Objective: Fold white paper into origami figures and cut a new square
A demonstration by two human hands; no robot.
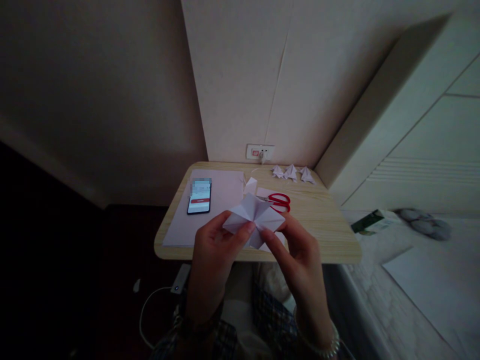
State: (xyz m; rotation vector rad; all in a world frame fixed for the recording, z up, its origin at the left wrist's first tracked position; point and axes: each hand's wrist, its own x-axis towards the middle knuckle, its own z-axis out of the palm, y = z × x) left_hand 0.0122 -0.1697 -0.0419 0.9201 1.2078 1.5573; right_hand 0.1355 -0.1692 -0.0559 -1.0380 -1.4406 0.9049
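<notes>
A folded white paper (252, 212) with pointed, star-like flaps is held up above the near part of the table. My left hand (215, 252) pinches its left side, the thumb lying near the centre creases. On the right, my right hand (298, 252) grips it the same way, with the thumb close to the other one. The fingers behind the paper are partly hidden. Just beyond it lie red-handled scissors (279, 200), their blades partly covered by the paper. Small paper scraps (250, 185) rest beside them.
White paper sheets (180, 227) lie on the wooden table (318, 215), with a lit phone (200, 196) on top. Several small folded paper pieces (291, 172) stand at the back right, near a wall socket (260, 151). A box (375, 221) sits on the bed (371, 272) to the right.
</notes>
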